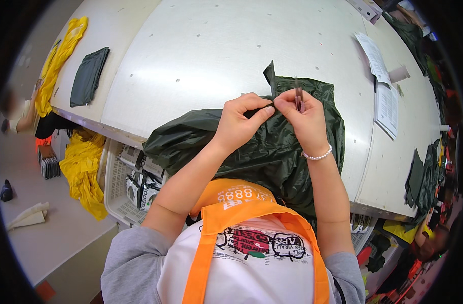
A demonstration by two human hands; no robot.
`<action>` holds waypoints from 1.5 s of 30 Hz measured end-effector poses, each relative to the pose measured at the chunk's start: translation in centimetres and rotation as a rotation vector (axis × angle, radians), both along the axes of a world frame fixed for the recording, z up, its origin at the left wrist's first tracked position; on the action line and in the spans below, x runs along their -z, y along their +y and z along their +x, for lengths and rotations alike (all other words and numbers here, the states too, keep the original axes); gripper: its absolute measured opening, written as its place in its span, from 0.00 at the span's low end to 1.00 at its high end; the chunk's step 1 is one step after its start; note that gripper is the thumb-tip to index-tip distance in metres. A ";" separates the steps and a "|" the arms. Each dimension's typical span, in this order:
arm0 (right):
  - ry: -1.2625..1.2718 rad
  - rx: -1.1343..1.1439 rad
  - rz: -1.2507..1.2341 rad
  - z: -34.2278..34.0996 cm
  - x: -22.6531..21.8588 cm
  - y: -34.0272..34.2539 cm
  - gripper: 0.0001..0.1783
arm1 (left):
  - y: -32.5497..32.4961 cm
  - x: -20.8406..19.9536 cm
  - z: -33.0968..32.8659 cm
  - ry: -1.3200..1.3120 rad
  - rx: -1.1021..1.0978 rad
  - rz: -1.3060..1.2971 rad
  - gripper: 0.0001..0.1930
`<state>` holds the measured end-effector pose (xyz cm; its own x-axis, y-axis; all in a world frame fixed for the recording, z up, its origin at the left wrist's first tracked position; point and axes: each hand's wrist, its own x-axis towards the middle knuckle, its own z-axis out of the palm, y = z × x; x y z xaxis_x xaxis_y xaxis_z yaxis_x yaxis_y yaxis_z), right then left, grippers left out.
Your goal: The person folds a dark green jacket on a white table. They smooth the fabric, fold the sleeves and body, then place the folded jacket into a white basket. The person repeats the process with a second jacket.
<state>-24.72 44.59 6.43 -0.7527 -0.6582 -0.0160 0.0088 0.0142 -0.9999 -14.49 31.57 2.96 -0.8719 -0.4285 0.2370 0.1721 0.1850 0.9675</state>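
A dark green shiny garment (272, 137) lies bunched on the table edge and hangs down against my apron. My left hand (244, 119) is closed, thumb and forefinger pinching a bit of the garment. Right beside it, my right hand (303, 115) pinches the same place, and the two sets of fingertips nearly meet. Small thread snips (299, 96) are tucked in my right hand, their blades pointing away from me. A narrow dark strip of the garment (270, 76) sticks up just beyond my fingers. The exact spot between the fingertips is hidden.
The pale table (216, 55) holds a folded dark green bundle (89, 76) and yellow fabric (62, 61) at left, printed sheets (386, 109) at right. Below its edge, a white basket (115, 190) contains packaged items. A person (24, 116) is at far left, another (436, 240) at far right.
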 end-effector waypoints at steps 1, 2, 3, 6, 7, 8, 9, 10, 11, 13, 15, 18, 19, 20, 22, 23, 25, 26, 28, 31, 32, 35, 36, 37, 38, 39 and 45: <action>-0.026 0.045 -0.051 0.1 0.0 -0.1 0.07 | -0.1 0.0 0.0 0.000 -0.013 0.014 0.05; -0.072 0.158 -0.077 -0.9 0.6 0.3 0.07 | -0.1 -0.1 0.0 0.004 -0.022 0.033 0.06; -0.095 0.188 -0.098 -1.8 0.7 0.7 0.07 | -0.1 -0.1 0.0 0.006 -0.032 0.049 0.06; -0.065 0.140 0.019 -3.7 1.7 1.4 0.16 | 0.3 0.2 0.1 0.046 -0.035 -0.006 0.06; 0.101 0.140 0.131 -3.4 2.6 0.7 0.19 | 0.4 0.1 0.2 0.036 -0.032 -0.150 0.06; 0.266 0.138 0.244 -3.0 3.2 -0.1 0.21 | 0.2 0.2 0.5 0.026 -0.032 -0.294 0.07; 0.430 0.169 0.375 -1.7 1.4 -0.8 0.25 | 0.1 0.2 0.7 0.015 -0.033 -0.438 0.07; 0.437 0.117 0.412 -1.4 0.9 -1.3 0.24 | 0.3 0.2 0.8 0.037 -0.046 -0.486 0.08; 0.437 0.124 0.432 -1.7 1.1 -1.4 0.22 | 0.4 0.0 0.9 0.061 -0.061 -0.536 0.09; 0.373 0.139 0.395 -2.4 1.8 -1.1 0.19 | 0.7 -0.3 1.0 0.078 -0.102 -0.620 0.10; 0.248 0.143 0.280 -2.6 2.3 -0.8 0.16 | 1.3 0.2 0.6 -0.081 -0.160 -0.340 0.10; 0.093 0.166 0.067 -1.9 1.8 -1.2 0.14 | 1.0 0.4 -0.2 -0.198 -0.146 0.000 0.09; 0.092 0.152 0.099 -1.8 1.7 -1.3 0.15 | 0.6 0.1 -0.1 -0.262 -0.103 0.199 0.09; 0.155 0.155 0.088 -1.9 1.9 -1.2 0.15 | 0.1 -0.1 0.0 -0.325 -0.056 0.396 0.10; 0.280 0.161 0.065 -2.3 2.6 -0.6 0.15 | -0.5 0.0 -0.2 -0.282 -0.045 0.623 0.08; 0.249 0.125 0.107 -1.9 2.4 0.0 0.15 | -0.8 0.0 -0.2 -0.266 -0.047 0.694 0.08; 0.428 0.086 0.187 -0.7 2.6 0.8 0.14 | -1.4 0.1 -0.4 -0.248 -0.054 0.810 0.08; 0.518 0.071 0.229 -0.3 2.9 1.0 0.14 | -1.6 0.3 -0.5 -0.250 -0.054 0.857 0.08; 0.631 0.097 0.182 0.0 3.9 0.7 0.15 | -1.9 0.4 -0.6 -0.252 -0.048 0.911 0.08; 0.763 0.150 0.168 0.0 4.4 -0.4 0.16 | -2.0 0.2 -0.7 -0.256 -0.038 0.916 0.09; 0.819 0.157 0.169 -0.1 4.3 -0.7 0.16 | -1.9 0.1 -0.8 -0.254 -0.041 0.910 0.09; 0.954 0.178 0.173 -0.1 4.3 -1.5 0.17 | -1.9 0.1 -1.0 -0.250 -0.038 0.957 0.08; 0.977 0.185 0.176 -0.1 4.3 -1.6 0.17 | -1.9 0.2 -1.0 -0.247 -0.036 0.984 0.08; 1.000 0.192 0.179 -0.1 4.3 -1.7 0.16 | -2.1 0.2 -1.1 -0.238 -0.006 1.022 0.08; 1.002 0.198 0.169 -0.2 4.4 -1.7 0.16 | -2.2 0.3 -1.3 -0.228 0.024 1.061 0.08; 1.004 0.203 0.159 -0.2 4.6 -1.8 0.16 | -2.3 0.3 -1.4 -0.218 0.054 1.099 0.08; 0.943 0.205 0.121 -0.3 4.3 -2.2 0.16 | -2.1 0.1 -1.4 -0.205 0.011 1.040 0.07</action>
